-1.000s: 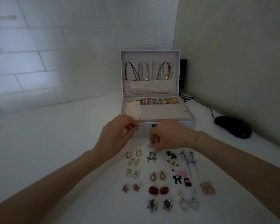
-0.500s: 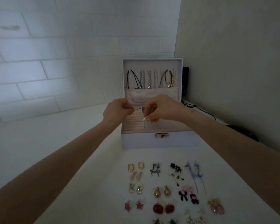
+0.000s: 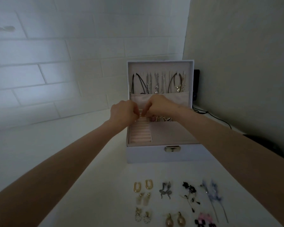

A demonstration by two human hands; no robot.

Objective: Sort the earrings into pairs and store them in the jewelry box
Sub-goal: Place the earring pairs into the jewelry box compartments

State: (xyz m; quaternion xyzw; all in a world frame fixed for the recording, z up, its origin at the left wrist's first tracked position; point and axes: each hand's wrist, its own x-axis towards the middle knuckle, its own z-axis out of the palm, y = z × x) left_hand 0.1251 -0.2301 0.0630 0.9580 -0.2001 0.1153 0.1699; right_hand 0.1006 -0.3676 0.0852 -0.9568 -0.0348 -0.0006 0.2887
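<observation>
The white jewelry box [image 3: 154, 154] stands open on the white table, necklaces [image 3: 156, 84] hanging in its lid. My left hand [image 3: 123, 113] and my right hand [image 3: 161, 105] meet over the far end of the ring-roll slots [image 3: 140, 133]. Their fingertips pinch a small pale earring [image 3: 142, 114], too small to make out. Earring pairs lie in rows in front of the box: gold hoops [image 3: 143, 185], grey snakes [image 3: 165, 190], black flowers [image 3: 189, 192], blue sprigs [image 3: 211, 194], pearl drops [image 3: 175, 220].
The box's back compartments hold several pieces of jewelry [image 3: 162, 119]. A black mouse [image 3: 269, 145] lies to the right, with a cable [image 3: 218, 119] running to a black device [image 3: 196, 84] behind the box. Walls close in behind and on the right.
Both hands lifted from the table in front of the box, moved up over it, and now sit further back with their fingertips together above the ring rolls.
</observation>
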